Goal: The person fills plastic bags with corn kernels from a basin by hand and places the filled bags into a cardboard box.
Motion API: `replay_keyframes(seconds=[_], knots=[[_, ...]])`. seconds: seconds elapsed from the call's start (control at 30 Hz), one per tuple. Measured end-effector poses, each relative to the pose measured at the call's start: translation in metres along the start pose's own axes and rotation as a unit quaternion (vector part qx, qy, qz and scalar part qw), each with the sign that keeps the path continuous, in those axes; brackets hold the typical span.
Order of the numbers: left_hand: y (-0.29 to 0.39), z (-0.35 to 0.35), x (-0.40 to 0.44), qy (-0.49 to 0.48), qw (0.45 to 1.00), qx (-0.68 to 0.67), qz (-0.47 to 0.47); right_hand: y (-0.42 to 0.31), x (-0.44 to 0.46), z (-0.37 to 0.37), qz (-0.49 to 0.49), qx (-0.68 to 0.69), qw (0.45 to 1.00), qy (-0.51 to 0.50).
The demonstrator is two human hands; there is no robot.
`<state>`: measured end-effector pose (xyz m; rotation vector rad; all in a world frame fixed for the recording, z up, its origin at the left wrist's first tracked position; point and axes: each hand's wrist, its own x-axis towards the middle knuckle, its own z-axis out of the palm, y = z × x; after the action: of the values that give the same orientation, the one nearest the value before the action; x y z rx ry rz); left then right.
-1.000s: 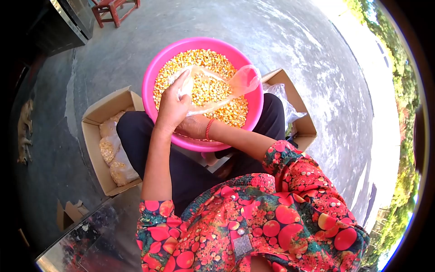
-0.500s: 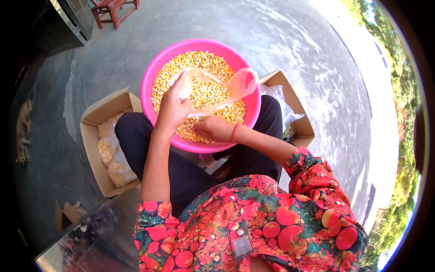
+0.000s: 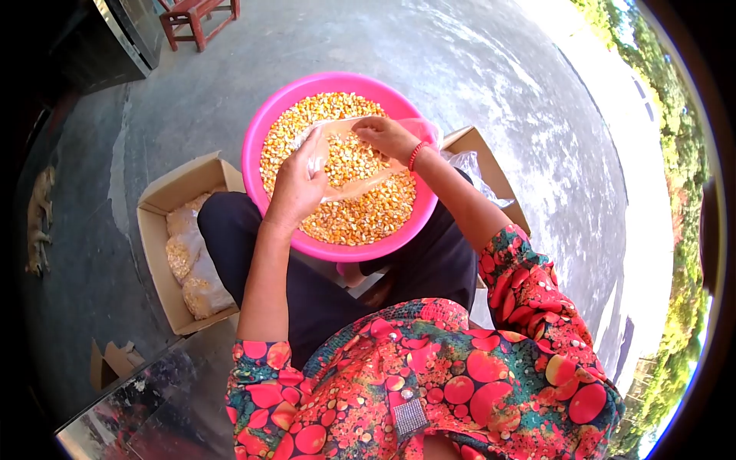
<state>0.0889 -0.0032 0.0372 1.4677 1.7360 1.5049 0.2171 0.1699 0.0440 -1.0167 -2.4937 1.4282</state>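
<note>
A pink basin [image 3: 256,153] full of yellow corn kernels [image 3: 368,215] rests between the knees. Over the kernels a clear plastic bag [image 3: 360,186] is spread, its mouth wide, with kernels showing through it. My left hand [image 3: 297,184] is closed on the bag's left side, thumb toward the middle. At the bag's far edge is my right hand [image 3: 389,139], fingers bent and pressed together on the film; a red bracelet circles that wrist. The right end of the bag is partly hidden behind the right hand.
Left of the knees, a cardboard box [image 3: 157,261] holds bags of kernels [image 3: 201,287]. Another cardboard box [image 3: 491,165] with plastic bags [image 3: 474,170] stands at the right. A red wooden stool [image 3: 198,21] is at the far left, and an animal [image 3: 38,218] lies on the floor.
My right hand has moved up and away from the near side of the kernels to the bag's far edge. My left hand keeps its grip on the bag.
</note>
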Motion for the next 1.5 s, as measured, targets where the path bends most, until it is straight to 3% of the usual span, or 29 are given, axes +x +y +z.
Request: replay_keyframes(seconds=[0.07,0.1,0.13,0.17,0.23,0.27,0.33,0.4,0.47,0.5,0.6,0.8,0.9,1.13,1.33,1.4,1.5], knots=[[0.000,0.000,-0.001,-0.016,0.999,-0.026,-0.026,-0.004,-0.007,-0.013,0.020,-0.128,0.989,0.066],[-0.002,0.001,0.000,-0.008,1.000,-0.011,-0.010,0.016,-0.002,-0.016,-0.131,-0.236,0.951,0.151],[-0.003,0.002,0.000,0.000,1.000,0.003,0.007,0.022,-0.002,-0.016,-0.276,-0.333,0.872,0.230],[-0.002,0.003,0.000,0.000,1.000,0.002,0.006,0.029,-0.003,-0.018,-0.276,-0.334,0.872,0.229],[0.002,0.004,0.001,0.008,1.000,0.011,0.028,0.001,-0.025,-0.023,-0.167,-0.254,0.944,0.131],[0.002,0.005,0.000,0.007,1.000,0.011,0.028,-0.014,-0.037,-0.023,-0.166,-0.254,0.944,0.132],[0.002,0.005,0.000,0.005,1.000,0.002,0.012,-0.039,-0.056,-0.017,-0.132,-0.097,0.986,0.010],[0.000,0.004,0.000,0.008,1.000,0.010,0.016,-0.030,-0.065,0.003,-0.155,0.046,0.977,-0.140],[0.000,0.004,0.000,0.009,1.000,0.017,0.022,-0.034,-0.077,0.026,-0.201,-0.040,0.949,-0.239],[0.001,0.003,0.000,-0.005,1.000,0.010,0.003,-0.015,-0.076,0.045,-0.311,-0.091,0.921,-0.214],[0.001,0.002,-0.001,-0.025,0.999,0.002,-0.026,0.014,-0.078,0.078,-0.394,-0.232,0.881,-0.122],[-0.002,0.002,-0.001,0.007,1.000,0.014,0.007,0.036,-0.076,0.075,-0.350,-0.330,0.856,-0.189],[-0.003,0.004,0.000,0.008,1.000,0.011,0.016,0.049,-0.069,0.074,-0.348,-0.274,0.874,-0.199],[0.000,0.000,0.000,-0.019,1.000,-0.009,-0.021,0.039,-0.067,0.074,-0.303,-0.314,0.888,-0.146],[-0.001,0.003,-0.001,0.005,1.000,0.011,0.012,0.016,-0.076,0.061,-0.254,-0.115,0.942,-0.188],[0.000,0.002,-0.001,0.005,1.000,0.018,0.014,-0.004,-0.077,0.043,-0.194,0.110,0.955,-0.197],[0.002,0.004,0.000,0.004,1.000,0.022,0.015,-0.053,-0.077,0.007,-0.114,0.184,0.969,-0.115]])
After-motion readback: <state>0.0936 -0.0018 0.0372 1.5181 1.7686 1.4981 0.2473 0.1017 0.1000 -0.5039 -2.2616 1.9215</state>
